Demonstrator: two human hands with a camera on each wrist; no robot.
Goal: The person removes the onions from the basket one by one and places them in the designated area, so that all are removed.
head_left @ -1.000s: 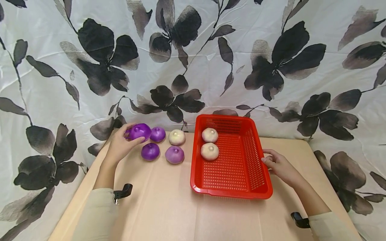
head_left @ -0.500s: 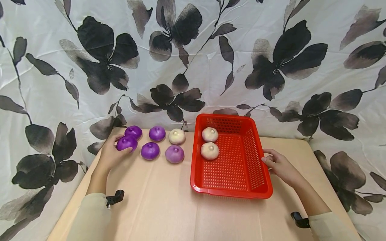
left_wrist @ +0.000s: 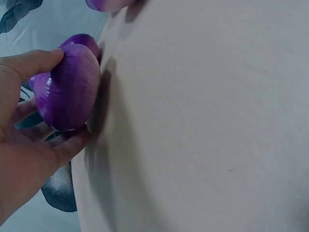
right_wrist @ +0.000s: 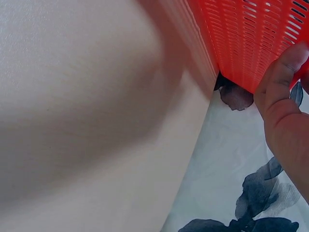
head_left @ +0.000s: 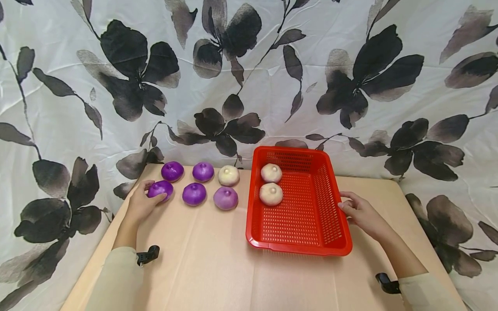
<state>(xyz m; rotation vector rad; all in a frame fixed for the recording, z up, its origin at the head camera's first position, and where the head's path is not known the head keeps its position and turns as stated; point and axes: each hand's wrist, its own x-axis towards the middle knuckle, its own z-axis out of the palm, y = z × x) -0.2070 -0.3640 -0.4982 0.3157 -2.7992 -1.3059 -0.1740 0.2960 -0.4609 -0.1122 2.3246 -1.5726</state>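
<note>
At the left end of the table my left hand holds a purple onion, thumb on one side and fingers on the other. The left wrist view shows this onion close up, low by the tabletop. Another purple onion lies just behind it. My right hand grips the right rim of a red plastic basket, thumb on the rim and fingers outside. In the right wrist view the basket's perforated side shows beside the thumb. Two white onions, a rear one and a front one, sit inside at the left.
Between hand and basket stand two more purple onions, one behind and one in front, a pale white onion and a lighter purple one. A floral cloth hangs behind the beige table.
My left hand has moved left and toward the front with the purple onion, bringing the onion behind it into full view. The right hand and basket stay put.
</note>
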